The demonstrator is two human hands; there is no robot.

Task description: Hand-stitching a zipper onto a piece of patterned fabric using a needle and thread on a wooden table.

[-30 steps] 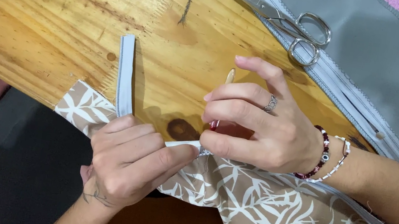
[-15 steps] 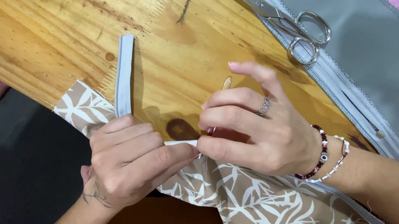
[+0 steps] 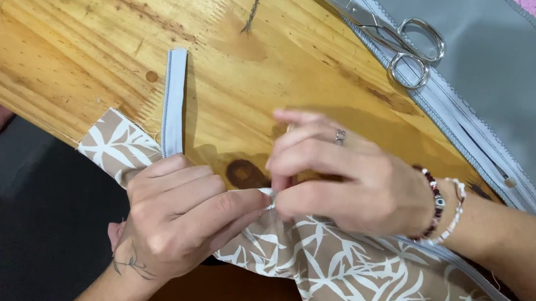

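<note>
The left hand and the right hand come together at the edge of a wooden table, with their fingertips almost touching each other. The left hand pinches the brown fabric with white leaf print between thumb and forefinger, and the right hand closes its fingers on the same spot, where a small white edge shows; I cannot tell if it holds a pin or a needle there. The fabric lies along the near edge of the table and hangs partly over it toward the person. A light grey zipper tape comes out from under the left hand and lies flat on the wood, pointing away from the person. The right hand wears a ring, and beaded bracelets are on its wrist. Further away, a pair of metal scissors rests on a grey cloth, well apart from both hands.
</note>
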